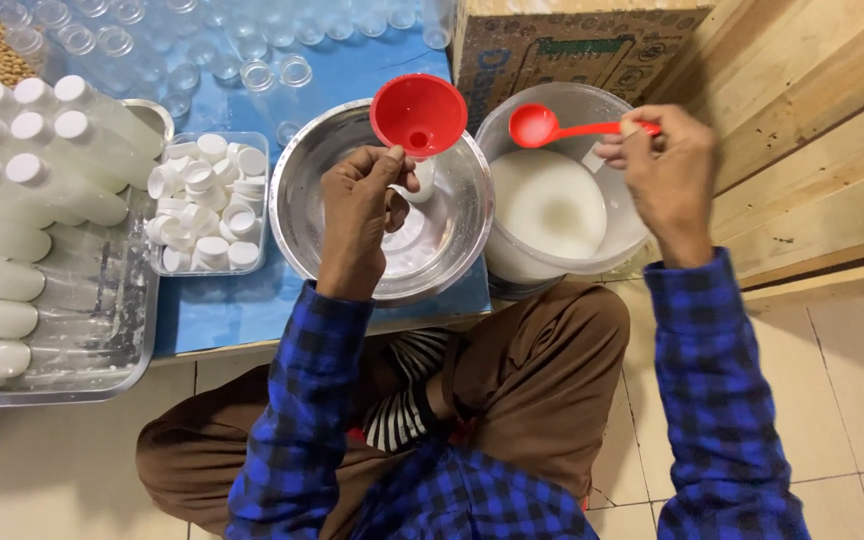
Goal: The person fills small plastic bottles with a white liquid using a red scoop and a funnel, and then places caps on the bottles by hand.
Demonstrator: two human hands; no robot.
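Above bucket rim: right hand, ladle.

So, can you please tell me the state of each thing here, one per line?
Left hand: closed on a bottle under the red funnel.
Small bottle: upright over the steel bowl, funnel in its mouth.
Right hand: grip shut on the red ladle.
Ladle: raised over the bucket, white liquid inside.
White bucket: partly filled with white liquid.
Filled bottles: capped, lying in the metal tray.
Loose caps: piled in a clear box.
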